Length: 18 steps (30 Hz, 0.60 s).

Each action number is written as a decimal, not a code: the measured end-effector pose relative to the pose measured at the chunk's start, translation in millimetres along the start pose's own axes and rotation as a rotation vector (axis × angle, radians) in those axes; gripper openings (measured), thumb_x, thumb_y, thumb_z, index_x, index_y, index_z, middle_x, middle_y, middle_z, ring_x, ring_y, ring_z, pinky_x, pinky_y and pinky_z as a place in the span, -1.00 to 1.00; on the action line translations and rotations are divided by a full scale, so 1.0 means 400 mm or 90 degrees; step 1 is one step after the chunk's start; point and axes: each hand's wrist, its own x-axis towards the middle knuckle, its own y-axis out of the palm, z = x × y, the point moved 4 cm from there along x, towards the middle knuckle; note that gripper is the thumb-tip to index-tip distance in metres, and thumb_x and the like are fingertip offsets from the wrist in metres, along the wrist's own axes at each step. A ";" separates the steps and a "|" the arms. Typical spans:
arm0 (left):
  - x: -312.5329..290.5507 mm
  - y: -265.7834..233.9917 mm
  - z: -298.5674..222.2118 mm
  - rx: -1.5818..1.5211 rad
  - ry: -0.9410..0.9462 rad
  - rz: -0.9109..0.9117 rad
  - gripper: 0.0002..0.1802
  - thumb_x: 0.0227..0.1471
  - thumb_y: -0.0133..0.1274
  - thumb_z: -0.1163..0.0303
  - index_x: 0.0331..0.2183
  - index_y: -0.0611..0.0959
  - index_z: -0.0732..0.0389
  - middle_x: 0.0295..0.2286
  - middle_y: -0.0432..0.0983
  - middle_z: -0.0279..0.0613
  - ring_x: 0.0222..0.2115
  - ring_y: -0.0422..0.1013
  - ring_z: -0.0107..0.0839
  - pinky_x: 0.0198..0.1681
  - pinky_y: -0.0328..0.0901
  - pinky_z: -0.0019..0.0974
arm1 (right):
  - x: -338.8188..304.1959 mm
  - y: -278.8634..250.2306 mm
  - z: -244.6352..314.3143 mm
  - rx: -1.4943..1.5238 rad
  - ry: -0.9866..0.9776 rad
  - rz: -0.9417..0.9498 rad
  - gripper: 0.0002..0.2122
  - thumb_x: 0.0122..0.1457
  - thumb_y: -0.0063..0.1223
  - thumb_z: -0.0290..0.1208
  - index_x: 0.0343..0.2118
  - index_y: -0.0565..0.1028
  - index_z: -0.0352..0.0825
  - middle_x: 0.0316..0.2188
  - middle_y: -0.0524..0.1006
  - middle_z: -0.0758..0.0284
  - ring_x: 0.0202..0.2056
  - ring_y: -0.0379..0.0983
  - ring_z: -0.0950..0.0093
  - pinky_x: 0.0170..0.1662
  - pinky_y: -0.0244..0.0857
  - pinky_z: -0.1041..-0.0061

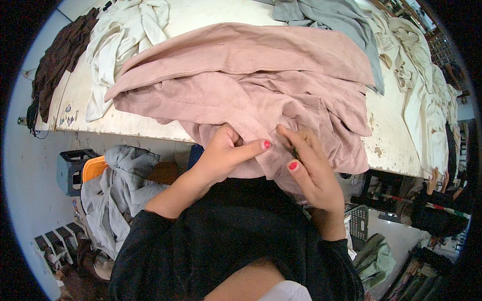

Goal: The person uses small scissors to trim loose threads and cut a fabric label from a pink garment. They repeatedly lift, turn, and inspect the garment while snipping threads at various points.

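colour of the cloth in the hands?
The cloth is dusty pink, clearest in the head view.

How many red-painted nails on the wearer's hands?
2: left thumbnail on the left hand, right thumbnail on the right hand. Other nails may be hidden or blurred.

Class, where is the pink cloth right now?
Central in the head view, the pink cloth overhangs the white table, between white cloth left and grey cloth upper right, with left hand and right hand at its near side.

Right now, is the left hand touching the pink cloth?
Touching. The head view shows it: the left hand meets the pink cloth, its thumb lying across the fabric.
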 end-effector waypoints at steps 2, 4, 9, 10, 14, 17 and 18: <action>-0.003 0.011 -0.003 -0.069 -0.007 0.006 -0.65 0.00 0.14 0.46 -0.14 0.52 0.38 -0.29 0.54 -0.19 -0.32 0.46 -0.53 -0.27 0.34 -0.45 | -0.004 0.008 0.006 -0.054 -0.029 -0.006 -0.57 0.11 0.03 -0.40 0.06 0.35 -0.40 -0.33 0.44 0.15 -0.36 0.40 0.20 -0.19 0.29 0.40; -0.007 0.022 -0.006 -0.151 -0.043 0.022 -0.61 0.01 0.11 0.50 -0.09 0.47 0.39 -0.23 0.52 -0.14 -0.26 0.46 -0.47 -0.22 0.37 -0.41 | -0.006 0.012 0.003 -0.105 -0.024 -0.029 -0.58 0.09 0.04 -0.42 0.04 0.38 -0.38 -0.29 0.47 0.13 -0.36 0.42 0.19 -0.22 0.32 0.38; -0.016 0.031 -0.020 -0.218 -0.093 0.031 -0.54 0.02 0.07 0.56 -0.01 0.38 0.40 -0.15 0.47 -0.06 -0.17 0.45 -0.38 -0.13 0.39 -0.33 | -0.008 0.018 0.013 -0.277 -0.138 -0.096 -0.58 0.03 0.10 -0.42 0.00 0.42 -0.38 -0.30 0.51 0.17 -0.41 0.44 0.26 -0.34 0.33 0.40; -0.018 0.032 -0.021 -0.217 -0.094 0.033 -0.53 0.02 0.07 0.57 -0.01 0.37 0.40 -0.15 0.47 -0.05 -0.16 0.45 -0.38 -0.12 0.39 -0.32 | -0.009 0.019 0.017 -0.298 -0.156 -0.109 -0.58 0.02 0.11 -0.42 -0.01 0.43 -0.38 -0.32 0.51 0.19 -0.42 0.44 0.29 -0.36 0.33 0.42; -0.018 0.029 -0.019 -0.186 -0.062 0.038 -0.56 0.00 0.10 0.53 -0.05 0.43 0.38 -0.21 0.50 -0.11 -0.22 0.47 -0.43 -0.19 0.39 -0.39 | -0.008 0.022 0.028 -0.380 -0.186 -0.126 -0.58 -0.02 0.13 -0.43 -0.04 0.45 -0.40 -0.36 0.52 0.23 -0.45 0.44 0.36 -0.41 0.32 0.47; -0.016 0.015 -0.009 -0.065 -0.075 -0.018 -0.60 -0.02 0.15 0.47 -0.10 0.49 0.33 -0.28 0.53 -0.20 -0.30 0.46 -0.51 -0.28 0.35 -0.47 | -0.004 0.021 0.036 -0.400 -0.199 -0.122 -0.59 -0.03 0.13 -0.44 -0.06 0.46 -0.40 -0.38 0.51 0.25 -0.47 0.44 0.38 -0.43 0.32 0.49; -0.016 0.015 -0.008 -0.056 -0.058 -0.020 -0.61 -0.03 0.16 0.45 -0.12 0.51 0.32 -0.30 0.54 -0.23 -0.32 0.45 -0.53 -0.30 0.34 -0.48 | -0.004 0.020 0.039 -0.404 -0.204 -0.119 -0.59 -0.04 0.13 -0.44 -0.06 0.47 -0.40 -0.38 0.51 0.25 -0.48 0.44 0.39 -0.43 0.32 0.49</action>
